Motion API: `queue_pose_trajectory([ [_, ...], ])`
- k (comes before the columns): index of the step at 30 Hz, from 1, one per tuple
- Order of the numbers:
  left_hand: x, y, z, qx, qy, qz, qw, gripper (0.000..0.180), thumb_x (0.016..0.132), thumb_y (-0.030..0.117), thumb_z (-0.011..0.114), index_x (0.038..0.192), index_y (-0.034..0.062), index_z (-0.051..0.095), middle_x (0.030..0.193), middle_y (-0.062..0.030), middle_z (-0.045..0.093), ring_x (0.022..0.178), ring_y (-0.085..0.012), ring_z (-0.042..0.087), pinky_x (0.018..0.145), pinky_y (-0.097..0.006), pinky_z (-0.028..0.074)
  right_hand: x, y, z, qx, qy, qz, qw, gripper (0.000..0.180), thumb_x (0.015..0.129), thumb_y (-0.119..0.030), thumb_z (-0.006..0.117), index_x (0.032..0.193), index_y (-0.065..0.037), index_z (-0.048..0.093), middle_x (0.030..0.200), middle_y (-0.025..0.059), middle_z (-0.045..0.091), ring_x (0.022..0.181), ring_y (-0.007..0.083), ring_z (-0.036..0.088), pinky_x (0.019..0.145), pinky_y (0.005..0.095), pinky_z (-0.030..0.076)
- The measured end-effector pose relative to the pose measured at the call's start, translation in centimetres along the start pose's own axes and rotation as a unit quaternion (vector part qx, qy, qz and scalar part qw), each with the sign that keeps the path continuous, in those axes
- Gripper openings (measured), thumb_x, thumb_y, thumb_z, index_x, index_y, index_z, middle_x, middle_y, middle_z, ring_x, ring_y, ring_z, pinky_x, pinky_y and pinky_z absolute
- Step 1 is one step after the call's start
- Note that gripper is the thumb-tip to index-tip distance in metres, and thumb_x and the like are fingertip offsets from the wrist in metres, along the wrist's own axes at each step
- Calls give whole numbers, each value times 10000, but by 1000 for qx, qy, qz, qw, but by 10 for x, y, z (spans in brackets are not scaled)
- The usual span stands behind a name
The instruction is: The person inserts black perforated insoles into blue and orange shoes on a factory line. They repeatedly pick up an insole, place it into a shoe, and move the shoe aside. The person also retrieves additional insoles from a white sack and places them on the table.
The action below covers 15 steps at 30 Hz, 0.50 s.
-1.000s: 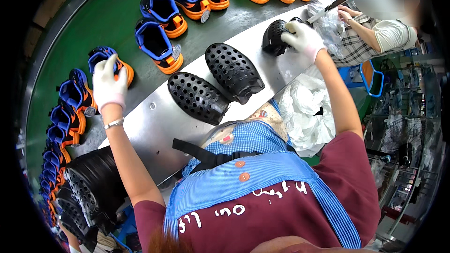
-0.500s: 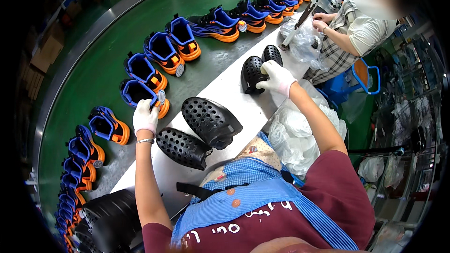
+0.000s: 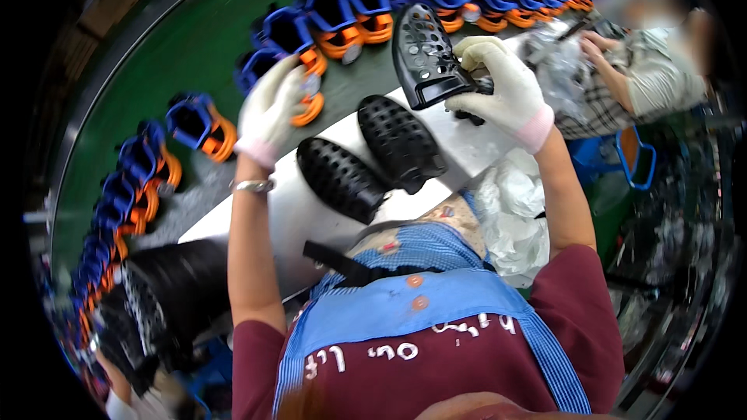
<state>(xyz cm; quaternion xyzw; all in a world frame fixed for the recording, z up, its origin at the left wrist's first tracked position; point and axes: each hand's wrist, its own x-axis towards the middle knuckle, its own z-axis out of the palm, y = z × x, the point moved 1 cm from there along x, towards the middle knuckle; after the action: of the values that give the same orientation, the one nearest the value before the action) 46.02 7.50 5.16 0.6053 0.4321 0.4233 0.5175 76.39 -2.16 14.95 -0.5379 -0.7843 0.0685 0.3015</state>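
Note:
My right hand [image 3: 506, 93], in a white glove, holds up a black perforated plastic shoe tree [image 3: 428, 54] by its wide end, thumb below and fingers above. Dark parts behind this hand are mostly hidden. My gloved left hand [image 3: 268, 113] is over a blue, black and orange sneaker [image 3: 253, 68] and covers part of it. Motion smears its fingers, so I cannot make out whether they grip the shoe. Between my hands, a second shoe tree [image 3: 399, 140] and a third shoe tree [image 3: 338, 179] lie side by side on the white bench [image 3: 272, 225].
Rows of matching sneakers [image 3: 198, 124] curve along the green conveyor [image 3: 156, 62]. Black shoe trees [image 3: 171, 288] are stacked at lower left. White plastic bags [image 3: 510, 218] hang by the bench. A co-worker [image 3: 654, 70] handles clear plastic at the right, near a blue stool [image 3: 622, 159].
My right hand has lifted a shoe tree off the bench. My left hand has shifted from the sneaker's heel toward its opening. The whole view has shifted.

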Motion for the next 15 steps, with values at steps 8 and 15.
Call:
queue_pose_trajectory([
  [8,-43,39,1,-515,-59,-108,849,333,961,335,560,1131,51,589,1056,-107,669,965,-205,666,863,-354,561,44,-98,68,225,-140,-23,964,504,716,-152,811,1119,-9,544,1109,141,622,961,192,653,845,306,537],
  [15,-50,1,-5,-522,104,6,847,309,951,266,572,1175,56,545,1029,-69,643,864,-168,659,770,-318,564,56,-126,111,119,-229,34,966,561,810,-398,662,1108,66,560,920,258,650,885,390,650,801,434,508],
])
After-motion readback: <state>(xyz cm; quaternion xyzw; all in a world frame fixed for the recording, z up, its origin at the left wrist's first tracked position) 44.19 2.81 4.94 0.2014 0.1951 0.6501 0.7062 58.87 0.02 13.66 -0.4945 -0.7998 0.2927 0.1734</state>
